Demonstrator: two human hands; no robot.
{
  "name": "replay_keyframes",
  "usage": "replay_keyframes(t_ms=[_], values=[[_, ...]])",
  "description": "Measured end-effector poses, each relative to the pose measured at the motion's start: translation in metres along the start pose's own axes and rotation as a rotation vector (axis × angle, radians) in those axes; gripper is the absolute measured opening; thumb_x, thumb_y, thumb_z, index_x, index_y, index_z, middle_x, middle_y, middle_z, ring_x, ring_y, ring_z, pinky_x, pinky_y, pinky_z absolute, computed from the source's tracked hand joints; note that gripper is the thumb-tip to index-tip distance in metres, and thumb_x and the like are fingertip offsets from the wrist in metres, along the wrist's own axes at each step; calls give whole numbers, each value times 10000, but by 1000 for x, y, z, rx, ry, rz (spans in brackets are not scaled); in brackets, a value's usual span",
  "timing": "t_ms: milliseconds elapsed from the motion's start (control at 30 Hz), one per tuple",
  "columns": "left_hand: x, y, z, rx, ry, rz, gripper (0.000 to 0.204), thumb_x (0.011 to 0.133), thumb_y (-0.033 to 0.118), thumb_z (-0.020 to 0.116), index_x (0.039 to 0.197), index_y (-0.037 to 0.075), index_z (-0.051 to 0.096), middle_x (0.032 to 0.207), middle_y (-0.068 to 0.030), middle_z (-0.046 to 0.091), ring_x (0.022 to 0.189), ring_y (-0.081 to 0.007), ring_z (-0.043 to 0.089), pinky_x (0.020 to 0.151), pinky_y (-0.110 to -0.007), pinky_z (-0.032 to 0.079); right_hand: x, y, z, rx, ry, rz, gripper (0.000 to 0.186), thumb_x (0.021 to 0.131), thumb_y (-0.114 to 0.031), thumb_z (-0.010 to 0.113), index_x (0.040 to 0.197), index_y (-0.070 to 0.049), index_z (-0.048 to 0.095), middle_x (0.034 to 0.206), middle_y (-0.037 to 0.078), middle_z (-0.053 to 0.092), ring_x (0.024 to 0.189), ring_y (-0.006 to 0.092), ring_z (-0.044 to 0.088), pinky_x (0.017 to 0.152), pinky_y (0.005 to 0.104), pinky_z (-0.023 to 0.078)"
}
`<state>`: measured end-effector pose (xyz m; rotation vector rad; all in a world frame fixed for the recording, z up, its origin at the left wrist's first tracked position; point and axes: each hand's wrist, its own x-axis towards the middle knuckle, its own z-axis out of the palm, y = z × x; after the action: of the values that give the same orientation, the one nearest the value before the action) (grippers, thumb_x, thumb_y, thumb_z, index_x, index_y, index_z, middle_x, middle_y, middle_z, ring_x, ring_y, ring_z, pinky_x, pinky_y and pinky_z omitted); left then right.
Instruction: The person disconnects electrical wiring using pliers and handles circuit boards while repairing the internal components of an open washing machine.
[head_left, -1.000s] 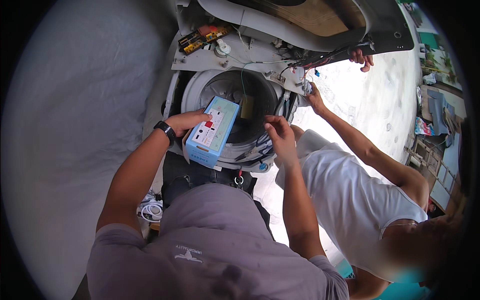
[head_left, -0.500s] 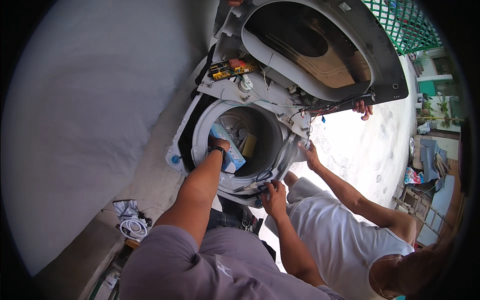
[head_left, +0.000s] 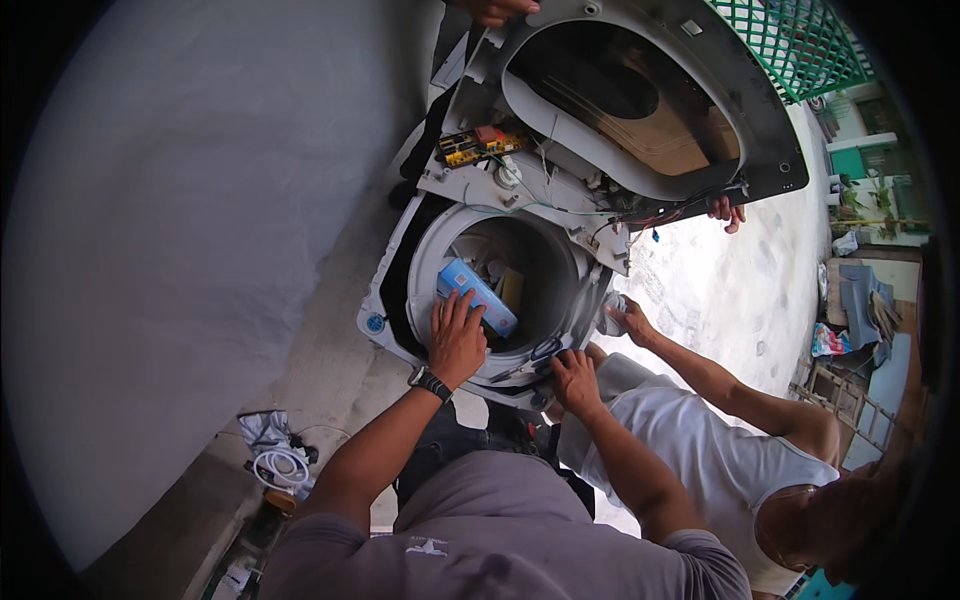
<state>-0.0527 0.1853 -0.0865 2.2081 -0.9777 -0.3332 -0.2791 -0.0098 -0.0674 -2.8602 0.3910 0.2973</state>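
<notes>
In front of me stands an opened top-loading washing machine (head_left: 375, 292) with a round tub (head_left: 545, 250). A light blue box (head_left: 480, 290) lies tilted inside the tub. Over the tub's near rim reaches my left hand (head_left: 458, 338), wearing a dark watch, fingers outstretched and fingertips at the box's lower edge. My right hand (head_left: 577, 380) is curled over the machine's near right rim. Right beside its fingers lie scissors with dark handles (head_left: 545, 349). Its fingertips are partly hidden.
Other people's hands (head_left: 728, 213) hold the raised top panel (head_left: 775, 130). A co-worker in a white sleeveless shirt (head_left: 690, 420) has a hand (head_left: 632, 320) on a greyish bundle at the machine's right side. A circuit board (head_left: 480, 145) and wires are exposed. A coiled white hose (head_left: 282, 468) lies left.
My left hand has come up from deep in the tub to its near rim, fingers now outstretched. The blue box shows more fully. My right hand remains at the rim.
</notes>
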Motion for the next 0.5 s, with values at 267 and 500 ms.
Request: replay_keyframes(t_ms=[267,500], values=[[-62,-12,16,325,-3,-31,474,940,324,644,1342,74,628,1543,-132,458,1498,-325,329,1247,-606,140,33,25,1,-54,-229,-271,361,884,-174,562,1234,-120,634,1168,165,608,1129,337,559,948,463,435],[-58,-8,12,334,-71,-19,415,925,369,659,1227,91,716,1466,-82,557,1493,-294,345,1245,-608,122,39,32,1,-33,-333,-336,429,892,-187,559,1313,-144,631,1235,187,597,1184,355,545,1006,493,422]])
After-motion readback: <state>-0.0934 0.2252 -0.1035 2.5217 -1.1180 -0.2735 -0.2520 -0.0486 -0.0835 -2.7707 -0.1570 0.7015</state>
